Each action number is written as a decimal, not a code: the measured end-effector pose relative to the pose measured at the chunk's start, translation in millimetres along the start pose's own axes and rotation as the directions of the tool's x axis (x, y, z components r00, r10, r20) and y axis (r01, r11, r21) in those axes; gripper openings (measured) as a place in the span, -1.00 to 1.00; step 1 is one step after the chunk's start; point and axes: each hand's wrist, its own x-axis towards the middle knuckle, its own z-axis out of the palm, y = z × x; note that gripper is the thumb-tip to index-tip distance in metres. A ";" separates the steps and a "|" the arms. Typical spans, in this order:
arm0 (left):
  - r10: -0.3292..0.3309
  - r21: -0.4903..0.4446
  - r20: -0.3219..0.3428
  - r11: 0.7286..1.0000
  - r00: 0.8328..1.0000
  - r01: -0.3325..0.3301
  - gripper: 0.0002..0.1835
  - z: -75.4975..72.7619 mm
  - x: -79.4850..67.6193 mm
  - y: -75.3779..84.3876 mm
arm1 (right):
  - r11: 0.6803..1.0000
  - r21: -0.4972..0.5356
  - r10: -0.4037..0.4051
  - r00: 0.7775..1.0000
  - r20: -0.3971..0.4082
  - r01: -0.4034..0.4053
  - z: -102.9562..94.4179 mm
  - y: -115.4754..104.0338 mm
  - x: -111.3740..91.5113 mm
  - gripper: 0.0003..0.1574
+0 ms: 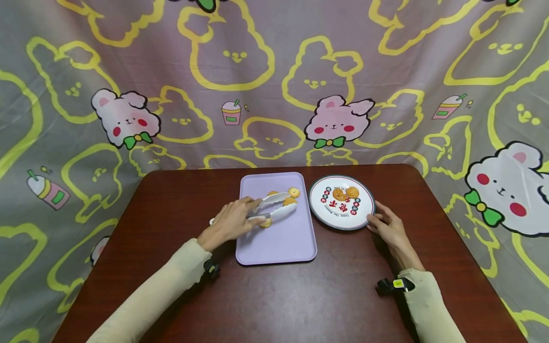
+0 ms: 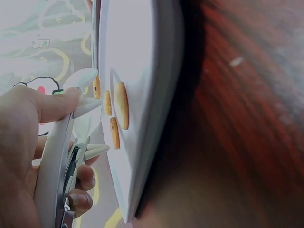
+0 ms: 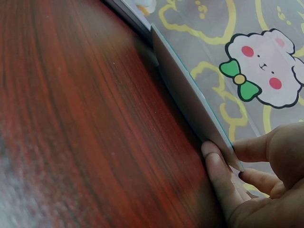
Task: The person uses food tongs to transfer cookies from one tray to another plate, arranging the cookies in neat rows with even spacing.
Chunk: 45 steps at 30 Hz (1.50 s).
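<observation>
My left hand (image 1: 231, 219) holds a pair of pale-tipped tongs (image 1: 283, 211) low over a lilac tray (image 1: 279, 247). The arms of the tongs (image 2: 52, 171) stand spread. Several golden cookies lie on the tray: one cookie (image 1: 266, 223) is near my fingers, while another cookie (image 1: 293, 192) is by the upper tip; whether they touch is unclear. To the right, my right hand (image 1: 390, 228) pinches the rim of a round white plate (image 1: 343, 181) printed with red characters. Two swirled cookies (image 1: 352, 192) sit on it. In the right wrist view, the plate (image 3: 190, 99) appears edge-on between thumb and fingers.
Tray and plate stand close together on a dark brown wooden table (image 1: 274, 305), toward its far edge. A grey curtain (image 1: 274, 47) with yellow outlines and cartoon faces hangs behind and at both sides. Each wrist carries a small black strapped-on camera (image 1: 211, 269).
</observation>
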 end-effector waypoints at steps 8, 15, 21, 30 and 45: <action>0.010 0.010 -0.014 1.000 1.000 -0.010 -0.28 -0.6 11.0 8.0 | 1.000 0.025 0.013 1.000 -0.013 -0.012 -0.7 -0.3 0.5 -0.09; 0.029 0.003 -0.018 1.000 0.999 -0.029 -0.28 3.8 26.6 16.6 | 1.000 0.010 0.019 1.000 -0.021 -0.018 0.7 -0.5 1.0 -0.10; 0.035 -0.023 -0.001 0.999 0.999 -0.035 -0.30 7.7 39.7 25.4 | 1.000 0.025 0.013 1.000 -0.015 -0.013 0.0 1.6 2.9 -0.10; 0.033 0.017 0.038 0.999 0.999 -0.034 -0.32 11.1 58.1 37.8 | 1.000 0.011 0.015 1.000 -0.007 -0.015 -0.7 1.7 3.3 -0.09; 0.057 0.039 0.086 0.997 0.995 -0.060 -0.29 14.3 85.2 48.5 | 1.000 0.017 0.010 1.000 -0.009 -0.009 -2.8 1.6 4.5 -0.11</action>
